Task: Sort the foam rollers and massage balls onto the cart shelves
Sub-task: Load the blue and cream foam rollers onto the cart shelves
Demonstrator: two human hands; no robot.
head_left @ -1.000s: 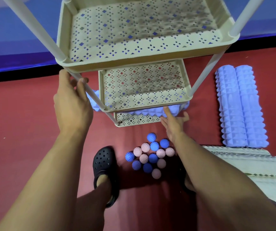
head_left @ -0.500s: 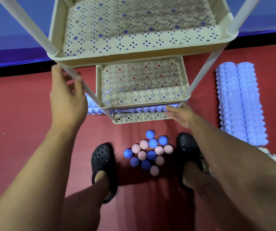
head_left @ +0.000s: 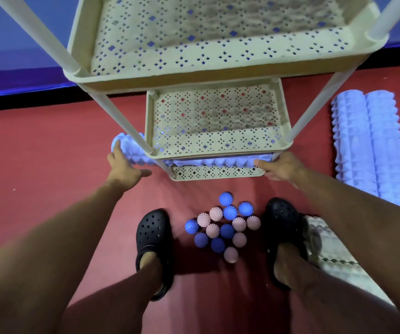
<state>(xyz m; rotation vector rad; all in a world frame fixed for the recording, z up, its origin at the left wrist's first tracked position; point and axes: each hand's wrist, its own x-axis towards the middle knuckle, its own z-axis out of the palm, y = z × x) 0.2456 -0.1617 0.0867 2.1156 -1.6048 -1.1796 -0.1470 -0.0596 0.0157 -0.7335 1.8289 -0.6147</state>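
A cream three-shelf cart (head_left: 194, 75) stands in front of me. A blue ridged foam roller (head_left: 133, 153) lies along the bottom shelf (head_left: 218, 173), its left end sticking out past the post. My left hand (head_left: 125, 168) touches that left end with straight fingers. At the shelf's front right corner, my right hand (head_left: 282, 167) has its fingertips against the roller's right end. Several blue and pink spiky massage balls (head_left: 226, 229) lie clustered on the red floor between my feet. The top and middle shelves (head_left: 218, 154) hold nothing.
Two more blue rollers (head_left: 367, 145) lie side by side on the floor at the right. Pale rollers (head_left: 334, 259) lie at the lower right beside my right shoe (head_left: 283, 218). My left shoe (head_left: 154, 235) is left of the balls. A blue mat edges the far floor.
My left hand has let go of the cart's front left post and dropped down to the roller's left end. My right hand stays at the roller's right end.
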